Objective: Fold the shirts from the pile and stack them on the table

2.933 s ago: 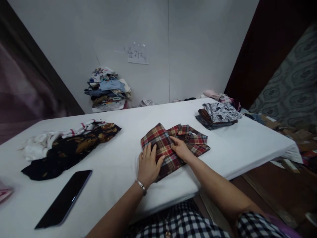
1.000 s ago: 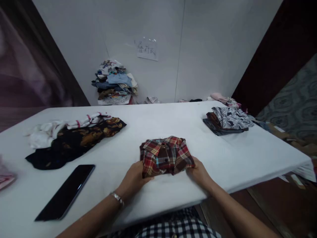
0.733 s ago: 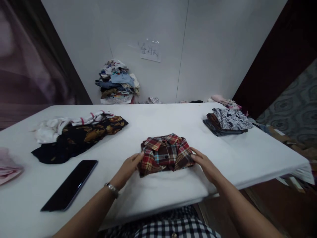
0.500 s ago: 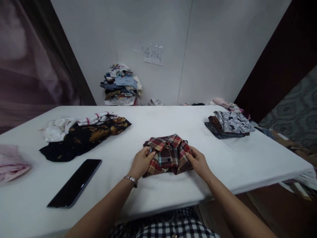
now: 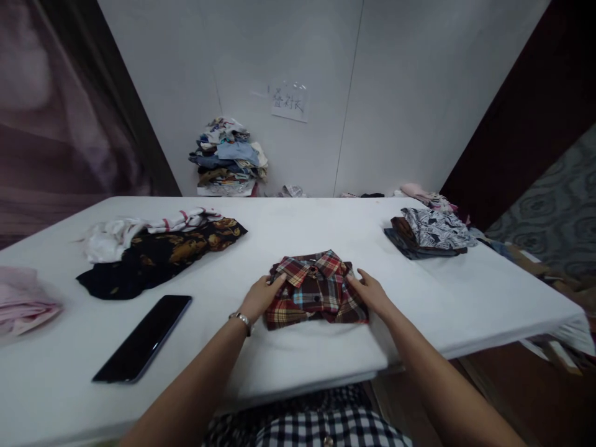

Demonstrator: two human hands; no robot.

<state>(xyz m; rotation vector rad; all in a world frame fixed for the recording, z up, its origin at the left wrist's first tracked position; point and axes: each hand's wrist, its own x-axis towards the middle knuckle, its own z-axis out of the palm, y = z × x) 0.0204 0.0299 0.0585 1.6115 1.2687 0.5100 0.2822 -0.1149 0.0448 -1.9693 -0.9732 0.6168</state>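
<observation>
White tabletop [image 5: 307,226] spreads before us; near its front edge lies one folded plaid shirt [image 5: 319,295], long axis sideways between our two hands, equally near. Our left hand [image 5: 259,299] touches its left end — pinching or not, we cannot tell; our right hand [image 5: 374,293], loosely spread, thumbs the right. One phone [image 5: 144,338] lies leftward along that edge.

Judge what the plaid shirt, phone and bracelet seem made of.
Plaid shirt: seemingly woven cloth, matte and softly creased; fibre unclear. Phone: probably glass-fronted, given its smooth black face; edge material unclear. Bracelet: probably metal, from its silvery shine.
</observation>
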